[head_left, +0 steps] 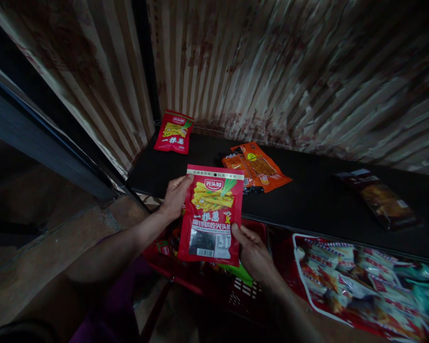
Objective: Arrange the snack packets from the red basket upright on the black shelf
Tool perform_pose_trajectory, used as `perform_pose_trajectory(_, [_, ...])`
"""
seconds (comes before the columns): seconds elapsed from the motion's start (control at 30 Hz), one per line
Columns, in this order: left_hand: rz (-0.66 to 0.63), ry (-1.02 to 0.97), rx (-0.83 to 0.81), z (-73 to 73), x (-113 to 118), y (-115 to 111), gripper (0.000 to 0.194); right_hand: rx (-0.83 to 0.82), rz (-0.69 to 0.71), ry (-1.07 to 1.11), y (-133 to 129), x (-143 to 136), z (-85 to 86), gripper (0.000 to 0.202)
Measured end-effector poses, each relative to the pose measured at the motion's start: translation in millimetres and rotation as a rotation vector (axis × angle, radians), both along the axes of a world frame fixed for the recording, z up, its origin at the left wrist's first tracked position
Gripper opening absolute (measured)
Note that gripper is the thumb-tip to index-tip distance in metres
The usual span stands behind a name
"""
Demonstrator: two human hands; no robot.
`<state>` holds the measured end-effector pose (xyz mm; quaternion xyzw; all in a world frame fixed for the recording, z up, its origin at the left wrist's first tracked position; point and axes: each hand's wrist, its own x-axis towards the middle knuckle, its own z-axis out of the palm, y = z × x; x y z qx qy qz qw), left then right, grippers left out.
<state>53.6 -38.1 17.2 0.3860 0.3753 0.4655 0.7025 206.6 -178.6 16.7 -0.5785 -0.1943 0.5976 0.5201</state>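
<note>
A red snack bag with yellow sticks pictured on it is held up flat between both hands, its printed face toward me. My left hand grips its upper left edge, thumb on the front. Lower on the right edge, my right hand pinches the bag, thumb in front. Behind it on the black shelf lies a similar red bag at the left back corner. Orange snack bags lie overlapping near the shelf's middle, just beyond the held bag. A dark brown package rests at the right.
A red basket with packets and something green inside stands below the held bag. Right of it, another red basket with a white rim is full of packaged snacks. Pleated cloth hangs behind the shelf; a dark frame post stands at left.
</note>
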Motion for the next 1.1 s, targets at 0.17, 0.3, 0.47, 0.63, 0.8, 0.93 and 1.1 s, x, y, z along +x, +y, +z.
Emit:
perform_pose_trajectory(0.17, [-0.231, 0.01, 0.079, -2.1, -5.8, -8.2, 0.035, 0.013, -0.209, 0.049, 4.1, 10.5, -1.0, 0.038])
perform_pose_trajectory(0.3, [-0.486, 0.046, 0.006, -8.1, -8.3, -23.8, 0.04, 0.063, -0.26, 0.07, 8.1, 16.0, 5.5, 0.038])
perform_pose_trajectory(0.47, [-0.437, 0.055, -0.011, -13.9, -4.9, -27.6, 0.041, 0.134, -0.167, 0.039, 8.1, 15.6, 4.9, 0.033])
perform_pose_trajectory(0.63, [-0.22, -0.029, 0.029, -12.9, -0.6, -16.9, 0.042, 0.151, -0.065, -0.006, 5.9, 15.7, 1.3, 0.035])
perform_pose_trajectory(0.8, [-0.196, -0.046, 0.025, -10.7, 1.0, -14.1, 0.043, 0.127, -0.163, -0.031, 8.3, 15.2, 0.7, 0.034])
perform_pose_trajectory(0.93, [-0.171, -0.091, -0.031, -6.1, 2.5, -17.9, 0.042, 0.144, -0.214, 0.007, 9.7, 16.2, 1.0, 0.03])
perform_pose_trajectory(1.1, [-0.191, -0.085, -0.032, -3.4, 1.2, -19.1, 0.045, 0.146, -0.192, 0.088, 8.5, 16.7, 1.6, 0.027])
